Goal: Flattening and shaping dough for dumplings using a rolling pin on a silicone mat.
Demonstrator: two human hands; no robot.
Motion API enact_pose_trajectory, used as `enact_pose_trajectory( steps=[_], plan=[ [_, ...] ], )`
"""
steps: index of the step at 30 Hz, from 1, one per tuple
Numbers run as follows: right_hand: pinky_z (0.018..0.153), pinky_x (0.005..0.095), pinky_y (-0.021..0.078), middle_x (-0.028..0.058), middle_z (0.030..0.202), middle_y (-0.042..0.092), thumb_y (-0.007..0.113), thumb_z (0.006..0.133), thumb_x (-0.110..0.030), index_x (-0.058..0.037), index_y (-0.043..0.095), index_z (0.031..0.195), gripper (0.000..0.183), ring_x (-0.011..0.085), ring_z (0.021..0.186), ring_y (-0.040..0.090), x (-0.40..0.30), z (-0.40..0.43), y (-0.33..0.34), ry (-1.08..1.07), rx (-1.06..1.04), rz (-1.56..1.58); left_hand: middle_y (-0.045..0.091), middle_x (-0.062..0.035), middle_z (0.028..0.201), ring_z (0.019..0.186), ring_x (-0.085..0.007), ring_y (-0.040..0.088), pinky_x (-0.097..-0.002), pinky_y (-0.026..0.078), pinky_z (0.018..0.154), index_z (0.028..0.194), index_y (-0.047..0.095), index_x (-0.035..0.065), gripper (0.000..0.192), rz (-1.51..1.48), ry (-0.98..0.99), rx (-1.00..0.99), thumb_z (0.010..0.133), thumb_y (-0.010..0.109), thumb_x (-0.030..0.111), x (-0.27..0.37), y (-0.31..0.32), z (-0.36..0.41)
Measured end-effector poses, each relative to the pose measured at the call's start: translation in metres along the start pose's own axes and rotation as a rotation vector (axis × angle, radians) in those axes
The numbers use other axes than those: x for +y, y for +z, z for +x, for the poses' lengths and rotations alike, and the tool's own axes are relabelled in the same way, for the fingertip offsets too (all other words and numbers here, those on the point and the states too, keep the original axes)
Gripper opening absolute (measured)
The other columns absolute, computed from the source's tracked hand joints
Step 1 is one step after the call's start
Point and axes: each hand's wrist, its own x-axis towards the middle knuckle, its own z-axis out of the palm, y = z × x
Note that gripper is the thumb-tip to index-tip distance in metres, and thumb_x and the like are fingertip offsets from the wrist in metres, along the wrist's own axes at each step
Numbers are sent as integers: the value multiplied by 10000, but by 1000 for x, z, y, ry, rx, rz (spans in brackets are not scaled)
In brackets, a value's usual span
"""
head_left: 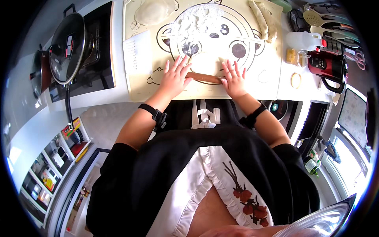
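Note:
A wooden rolling pin lies crosswise on a cream mat printed with a cartoon face. My left hand rests by its left end, fingers spread, and my right hand touches its right end the same way. Just beyond the pin lies a flat round of dough, partly lost in glare. White flour is scattered over the mat's upper middle. A large lump of dough sits at the upper left, and two long dough strips lie at the upper right.
Left of the mat, a lidded pan stands by a black cooktop. A white sheet overlaps the mat's left edge. On the right are a white plastic jug, a small yellow container, a red and black appliance and kitchen utensils.

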Motion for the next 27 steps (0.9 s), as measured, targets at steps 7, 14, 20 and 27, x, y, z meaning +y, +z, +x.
enact_pose_trajectory(
  steps=[7, 14, 20, 27],
  plan=[
    [997, 589, 179, 15, 1448, 160, 406, 864, -426, -195, 204, 1386, 605, 280, 1320, 173, 16, 70, -24, 168, 230, -212, 228, -99, 1423, 1312, -265, 211, -590, 93, 1015, 1334, 331, 162, 572, 129, -152, 1, 843, 457, 428, -23, 17, 60],
    [1011, 571, 146, 52, 1447, 164, 452, 832, -384, -143, 197, 1388, 657, 299, 1326, 149, 3, 28, 3, -11, 173, 66, 217, -141, 1420, 1306, -316, 211, -573, 136, 1013, 1350, 280, 107, 619, 38, -176, -128, 840, 462, 410, -3, 15, 20],
    [974, 643, 139, 11, 1452, 147, 463, 821, -392, -211, 198, 1387, 651, 286, 1323, 155, 6, 59, -21, 30, 190, -90, 219, -119, 1423, 1308, -279, 221, -574, 129, 1018, 1338, 305, 105, 575, 63, -145, -58, 857, 441, 390, -18, 23, 38],
    [997, 610, 133, 18, 1454, 141, 415, 855, -389, -201, 168, 1395, 623, 292, 1325, 152, 9, 63, -15, -28, 192, -84, 208, -108, 1429, 1314, -267, 210, -567, 125, 1018, 1347, 286, 120, 545, 54, -218, -90, 872, 417, 352, -15, 21, 36]
  ],
)
